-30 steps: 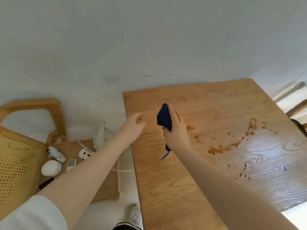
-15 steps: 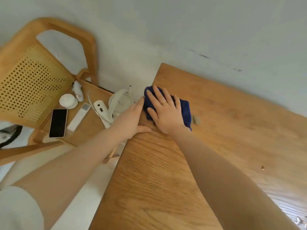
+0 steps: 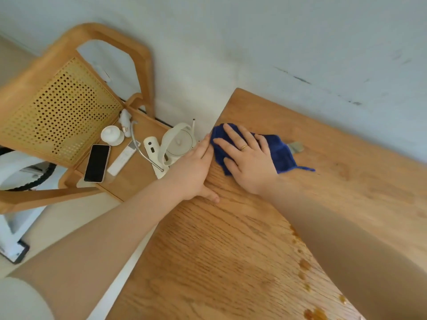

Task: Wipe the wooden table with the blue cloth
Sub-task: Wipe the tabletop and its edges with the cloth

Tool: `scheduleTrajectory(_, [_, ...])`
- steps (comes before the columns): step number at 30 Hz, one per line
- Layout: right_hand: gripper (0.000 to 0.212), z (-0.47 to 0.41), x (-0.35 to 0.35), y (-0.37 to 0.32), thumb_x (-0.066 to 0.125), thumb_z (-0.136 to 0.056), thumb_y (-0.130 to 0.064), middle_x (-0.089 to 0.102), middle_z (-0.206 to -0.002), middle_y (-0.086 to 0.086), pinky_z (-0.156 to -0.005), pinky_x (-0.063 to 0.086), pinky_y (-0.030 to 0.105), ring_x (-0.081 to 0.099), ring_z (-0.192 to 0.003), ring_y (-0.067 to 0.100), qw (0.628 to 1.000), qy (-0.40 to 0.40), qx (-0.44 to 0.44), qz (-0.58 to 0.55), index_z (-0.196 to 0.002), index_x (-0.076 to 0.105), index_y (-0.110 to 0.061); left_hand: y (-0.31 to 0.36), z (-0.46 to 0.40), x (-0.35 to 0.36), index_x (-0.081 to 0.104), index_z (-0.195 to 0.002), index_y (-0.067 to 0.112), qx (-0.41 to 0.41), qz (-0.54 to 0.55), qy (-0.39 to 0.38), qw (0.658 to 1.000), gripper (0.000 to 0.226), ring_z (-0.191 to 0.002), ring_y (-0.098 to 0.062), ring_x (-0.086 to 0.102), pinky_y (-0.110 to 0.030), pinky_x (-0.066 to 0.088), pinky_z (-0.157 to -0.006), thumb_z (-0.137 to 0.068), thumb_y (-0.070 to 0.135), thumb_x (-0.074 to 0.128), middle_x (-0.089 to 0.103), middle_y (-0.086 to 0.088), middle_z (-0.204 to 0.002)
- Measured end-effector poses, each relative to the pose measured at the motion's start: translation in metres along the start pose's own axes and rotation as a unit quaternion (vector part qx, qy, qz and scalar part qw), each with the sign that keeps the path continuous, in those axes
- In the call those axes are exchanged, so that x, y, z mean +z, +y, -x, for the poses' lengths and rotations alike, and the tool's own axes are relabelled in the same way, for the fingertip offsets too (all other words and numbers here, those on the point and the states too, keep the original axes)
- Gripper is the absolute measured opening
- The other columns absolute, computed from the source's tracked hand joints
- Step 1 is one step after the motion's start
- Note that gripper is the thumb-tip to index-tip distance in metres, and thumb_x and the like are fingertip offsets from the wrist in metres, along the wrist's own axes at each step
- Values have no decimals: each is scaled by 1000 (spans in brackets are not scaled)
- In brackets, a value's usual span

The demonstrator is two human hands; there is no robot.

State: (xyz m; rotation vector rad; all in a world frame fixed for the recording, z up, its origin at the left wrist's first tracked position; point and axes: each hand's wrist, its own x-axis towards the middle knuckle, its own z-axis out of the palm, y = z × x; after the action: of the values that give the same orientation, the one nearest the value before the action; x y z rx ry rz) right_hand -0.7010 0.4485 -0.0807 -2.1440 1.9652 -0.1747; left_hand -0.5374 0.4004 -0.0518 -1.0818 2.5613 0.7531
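Head view, looking down. Wooden table filling the lower right, its far left corner close to a pale wall. Brown spill drops along the table's near right part, beside the right forearm. Left of the table, a wooden chair with a perforated cane back, seat loaded with small things. Right hand flat on the table near the left edge, fingers straight and spread, pressing down on the blue cloth; gold ring on one finger. Cloth bunched under that palm, part sticking out to the right, a loose thread trailing past it. Left hand resting on the table's left edge, fingers straight and together, fingertips touching the cloth's corner, thumb on the tabletop, holding nothing. On the chair seat: white headphones, a black phone face up, a white remote, a small white lidded cup. Small grey scrap on the table just right of the cloth.
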Motion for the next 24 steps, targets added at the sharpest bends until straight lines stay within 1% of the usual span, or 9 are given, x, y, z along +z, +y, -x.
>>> scheduleTrajectory(3, [54,-2,-1,11,18,-88,-41,21,-154,-5,-107,17,47,20,-141,25,1000,-10,-10,7,-139,37,-34,0,0,0,-16,-146,8,4,-13,-7,1000,139,-145,-19,-5,-30,8,-118,-55,62,75,-25,-5,-154])
scheduleTrajectory(5, [52,-26,-5,28,17,-91,-43,18,-155,-7,-109,15,45,17,-142,23,998,18,52,24,-141,32,-37,0,-2,1,-18,-145,8,5,-18,-15,1000,137,-144,-18,-8,-30,6,-117,-58,61,74,-28,-4,-153])
scheduleTrajectory(8, [45,-61,-12,53,25,-98,-37,11,-156,-7,-111,9,43,10,-143,21,986,41,163,22,-143,24,-38,-4,-6,2,-19,-145,9,12,-9,-15,1000,135,-144,-17,-11,-29,5,-116,-60,62,71,-30,-2,-152])
scheduleTrajectory(11, [46,-69,-11,49,27,-98,-33,8,-157,-6,-113,6,43,7,-143,23,977,41,207,7,-144,22,-37,-6,-5,3,-18,-145,8,13,-15,-16,1000,135,-144,-17,-11,-27,3,-115,-59,64,70,-28,-3,-153])
scheduleTrajectory(16, [49,-5,2,-6,31,-96,-34,3,-157,-7,-112,4,44,1,-144,22,984,10,178,-1,-144,20,-38,1,-1,-3,-14,-146,6,1,-19,-14,1000,135,-144,-19,-8,-29,6,-115,-59,62,73,-23,-7,-154])
scheduleTrajectory(19, [54,27,4,-22,14,-91,-46,2,-157,-9,-113,4,43,2,-144,21,991,-18,135,4,-145,16,-39,6,1,-4,-13,-146,3,-7,-39,-11,999,136,-145,-21,-6,-30,10,-116,-59,61,74,-20,-10,-155])
scheduleTrajectory(20, [58,30,2,-20,9,-88,-48,3,-157,-9,-113,5,43,5,-144,21,993,-22,119,6,-145,17,-38,8,1,-4,-13,-146,3,-8,-43,-15,999,136,-145,-21,-6,-31,10,-116,-59,60,75,-20,-10,-155])
scheduleTrajectory(22, [60,19,-2,0,9,-87,-50,7,-157,-9,-112,7,42,9,-143,21,992,-7,123,18,-145,20,-37,7,-2,-4,-13,-146,3,-6,-44,-16,999,136,-145,-21,-6,-31,9,-116,-59,60,74,-20,-10,-155])
scheduleTrajectory(24, [53,-2,-8,33,19,-93,-47,6,-157,-8,-112,7,43,9,-143,21,982,21,186,22,-144,20,-37,5,-5,-4,-13,-146,3,0,-41,-17,999,136,-145,-22,-7,-32,8,-116,-58,62,74,-22,-9,-155])
